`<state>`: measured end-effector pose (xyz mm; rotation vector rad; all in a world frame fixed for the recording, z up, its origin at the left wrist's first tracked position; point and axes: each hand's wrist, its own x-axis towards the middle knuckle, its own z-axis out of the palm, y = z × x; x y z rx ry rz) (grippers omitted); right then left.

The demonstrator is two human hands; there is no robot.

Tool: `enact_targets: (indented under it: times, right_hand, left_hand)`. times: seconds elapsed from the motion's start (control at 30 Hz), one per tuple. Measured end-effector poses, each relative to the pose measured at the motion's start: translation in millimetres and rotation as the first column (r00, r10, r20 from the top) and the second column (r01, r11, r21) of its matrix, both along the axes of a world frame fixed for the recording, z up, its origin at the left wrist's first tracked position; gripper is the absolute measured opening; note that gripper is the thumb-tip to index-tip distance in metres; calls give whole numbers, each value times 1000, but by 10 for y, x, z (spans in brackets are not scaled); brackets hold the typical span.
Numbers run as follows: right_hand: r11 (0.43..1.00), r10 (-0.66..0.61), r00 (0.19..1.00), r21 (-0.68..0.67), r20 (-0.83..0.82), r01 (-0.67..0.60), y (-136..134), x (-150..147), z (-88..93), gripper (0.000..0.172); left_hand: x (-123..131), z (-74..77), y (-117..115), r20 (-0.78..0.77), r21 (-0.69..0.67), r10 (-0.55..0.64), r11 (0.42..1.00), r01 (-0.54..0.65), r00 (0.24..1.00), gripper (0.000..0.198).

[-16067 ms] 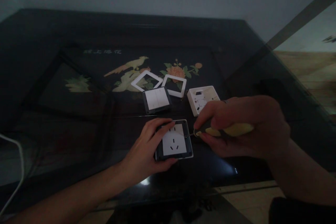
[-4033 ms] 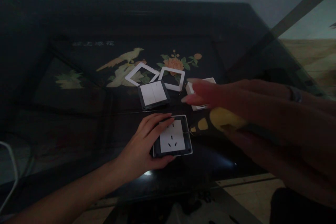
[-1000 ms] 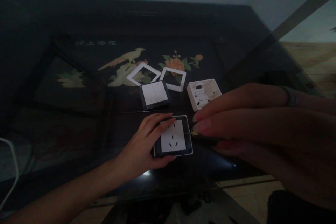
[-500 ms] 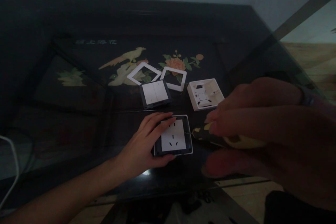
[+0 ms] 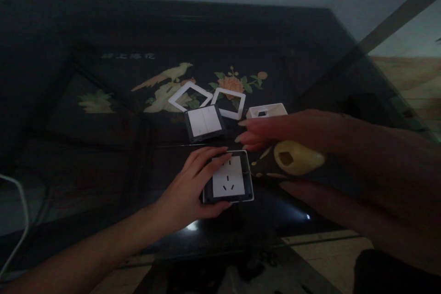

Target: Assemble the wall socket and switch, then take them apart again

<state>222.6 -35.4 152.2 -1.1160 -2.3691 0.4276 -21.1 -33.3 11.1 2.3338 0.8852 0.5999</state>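
My left hand [image 5: 184, 193] steadies a white five-hole wall socket [image 5: 227, 183] with a dark frame, seated on a white box. Its fingers lie over the left and top edges, the thumb along the near edge. At the socket's right edge is the tip of a screwdriver [image 5: 298, 158] with a yellow and dark handle, lying nearly level. My right hand [image 5: 330, 161] is around that handle, fingers stretched above it and thumb below, in a loosened hold. Blur and shadow hide exactly where the palm touches it.
Beyond the socket lie a two-rocker switch [image 5: 205, 121] and two white square frames [image 5: 190, 84] [image 5: 243, 103]. A white mounting box [image 5: 272, 109] is partly hidden behind my right hand. A white cable [image 5: 23, 206] hangs at the left. The dark glossy table [image 5: 155, 23] has a bird-and-flower picture.
The fingers of my right hand have loosened and straightened along the screwdriver, moving left and baring more of the handle. They now cover much of the mounting box. My left hand and the socket stay put.
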Motion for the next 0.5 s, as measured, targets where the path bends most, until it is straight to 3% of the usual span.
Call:
enact_targets:
  times: [0.13,0.3,0.43,0.5]
  right_hand:
    - [1000,-12,999,3,50,12,-24,39,-11,39]
    - [994,14,1000,112,-14,-12,17,9,-3,34]
    - [992,79,993,107,-85,-70,56,-45,39,27]
    - [994,53,991,100,-124,-40,61,-80,37,27]
  left_hand:
    - [-2,6,1,15,0,-6,1000,6,1000,84]
    - [-1,29,8,-11,-27,-5,1000,5,1000,87]
    - [-3,36,8,-27,-32,-17,999,17,999,88]
    - [-5,35,4,-36,-45,-11,999,10,999,88]
